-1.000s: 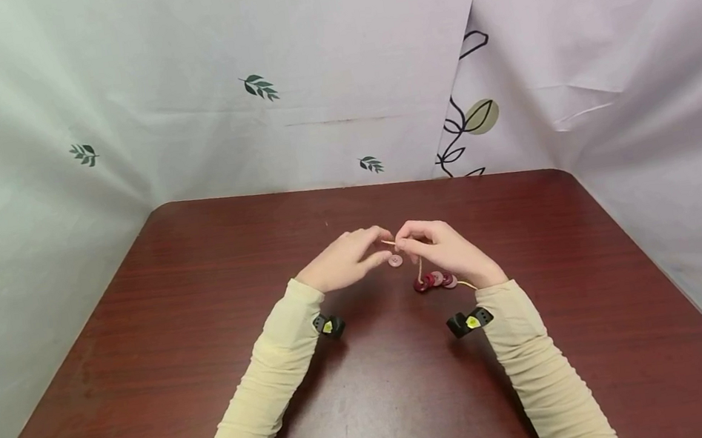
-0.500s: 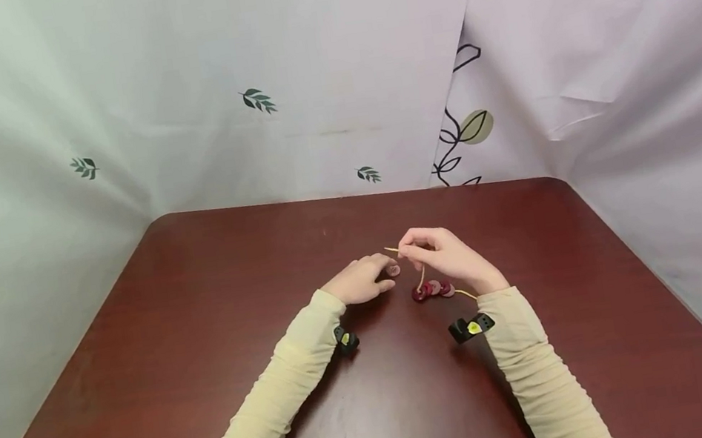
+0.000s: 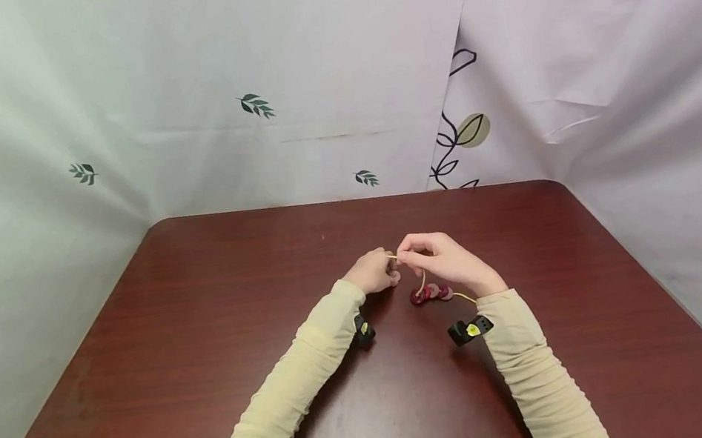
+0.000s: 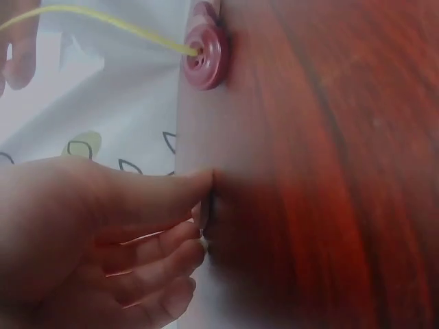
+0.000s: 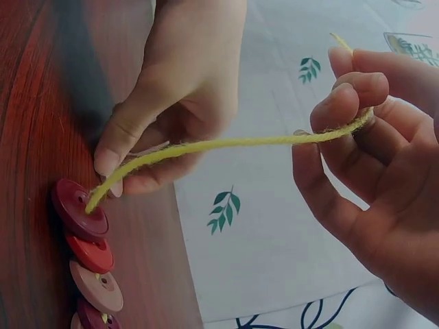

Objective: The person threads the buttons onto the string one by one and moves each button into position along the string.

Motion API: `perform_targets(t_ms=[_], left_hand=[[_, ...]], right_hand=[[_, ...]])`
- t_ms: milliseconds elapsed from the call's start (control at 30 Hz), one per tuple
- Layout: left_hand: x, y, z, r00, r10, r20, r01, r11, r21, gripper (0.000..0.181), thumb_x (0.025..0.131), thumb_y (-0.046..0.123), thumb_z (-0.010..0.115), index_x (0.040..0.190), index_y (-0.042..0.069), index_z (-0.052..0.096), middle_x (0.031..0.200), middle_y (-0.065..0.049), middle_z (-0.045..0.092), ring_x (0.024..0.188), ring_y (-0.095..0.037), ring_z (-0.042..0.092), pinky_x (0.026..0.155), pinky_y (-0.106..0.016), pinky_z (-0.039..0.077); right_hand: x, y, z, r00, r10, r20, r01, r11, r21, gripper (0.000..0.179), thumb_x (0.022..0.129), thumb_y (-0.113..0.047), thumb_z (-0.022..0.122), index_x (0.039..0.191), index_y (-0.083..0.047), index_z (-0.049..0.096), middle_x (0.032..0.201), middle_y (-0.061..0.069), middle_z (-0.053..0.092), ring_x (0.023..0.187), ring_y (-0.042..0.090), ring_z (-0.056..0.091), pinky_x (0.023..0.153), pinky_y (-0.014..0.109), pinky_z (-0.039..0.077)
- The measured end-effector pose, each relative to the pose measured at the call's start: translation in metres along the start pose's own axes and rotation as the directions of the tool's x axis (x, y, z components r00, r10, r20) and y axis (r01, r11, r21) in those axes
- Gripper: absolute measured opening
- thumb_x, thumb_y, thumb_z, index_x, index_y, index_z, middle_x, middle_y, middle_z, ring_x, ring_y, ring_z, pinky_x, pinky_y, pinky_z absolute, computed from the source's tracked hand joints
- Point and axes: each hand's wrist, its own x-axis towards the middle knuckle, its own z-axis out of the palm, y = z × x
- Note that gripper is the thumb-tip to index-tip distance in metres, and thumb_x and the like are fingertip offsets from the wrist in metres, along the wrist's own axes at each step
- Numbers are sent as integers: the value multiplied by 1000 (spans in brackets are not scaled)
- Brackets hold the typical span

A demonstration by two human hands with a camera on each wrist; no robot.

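Low at the table, my left hand (image 3: 368,273) pinches a loose pink button (image 4: 205,211) between thumb and fingers; only a thin edge of it shows in the left wrist view. My right hand (image 3: 443,260) holds a yellow string (image 5: 250,141) between thumb and fingertips, a short free end sticking out past them. From there the string runs down through the hole of a dark red button (image 5: 81,210). Behind that one, a red button (image 5: 92,253), a pale pink button (image 5: 97,286) and others lie overlapped in a row on the same string.
Both hands are over the brown wooden table (image 3: 251,278), towards its far half. White cloth (image 3: 329,65) with leaf prints hangs behind it and along the sides. A black wrist camera (image 3: 471,330) sits on the right sleeve, and another on the left.
My left hand has come away from the string end, down and to the right onto the loose pink button, its fingers closing on it. My right hand keeps the string nearly in place.
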Motion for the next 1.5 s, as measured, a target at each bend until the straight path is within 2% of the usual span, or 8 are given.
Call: perform_targets(t_ms=[233,500,800,1033,1167,1267,1400,1500], left_hand=[[0,-7,1,993,-95,64,103,986,-134,14,84,17,69,78,10,59,69,3,50,65,-12,48,64,-22,39],[-7,-5,1,999,-41,-4,40,993,-110,12,77,15,73,73,10,63,64,5,52,61,-10,48,61,-21,40],[-24,-9,-13,988,103,-116,-121,981,-152,31,80,14,71,110,4,68,77,-1,69,69,-7,60,68,-20,49],[-43,-10,-26,928,234,-292,-295,937,-186,17,83,7,69,100,5,74,82,-3,68,76,-13,64,69,-24,54],[-51,-12,-32,901,247,-356,-359,886,-292,22,83,4,69,104,5,70,91,-5,69,83,-14,67,74,-28,57],[-53,-14,-33,881,269,-389,-410,845,-343,26,82,0,69,107,6,67,96,-9,69,87,-17,68,75,-33,58],[-53,-17,-34,839,334,-428,-486,815,-316,26,81,0,69,105,7,65,96,-11,68,88,-16,69,78,-36,57],[-52,-18,-34,806,382,-452,-538,792,-290,26,80,0,70,104,8,63,95,-7,67,87,-12,67,81,-34,56]], right_hand=[[2,0,0,999,-35,2,36,998,-57,12,95,-24,62,91,-14,65,66,12,53,59,16,52,58,28,44],[1,2,-2,999,-47,7,48,997,-62,12,95,-23,61,92,-13,65,66,14,52,59,14,51,59,30,45],[-2,6,-5,999,-36,21,37,998,-47,11,96,-26,60,93,-16,65,64,7,52,66,36,56,66,38,53],[-2,12,-6,998,-56,1,56,996,-72,9,96,-25,60,92,-18,65,64,1,52,61,20,53,61,28,45],[-2,12,-6,999,-46,-1,46,997,-63,10,96,-26,60,93,-18,65,65,4,53,66,36,52,59,26,43],[-2,11,-5,999,-39,2,39,998,-50,10,96,-26,61,92,-18,65,65,7,54,67,36,53,60,26,44],[-2,10,-4,999,-33,1,33,999,-42,10,95,-24,62,90,-17,64,65,9,54,64,21,53,63,27,44],[-2,9,-3,1000,-20,-5,20,999,-30,9,95,-22,62,89,-15,64,65,11,53,64,21,54,64,30,45]])
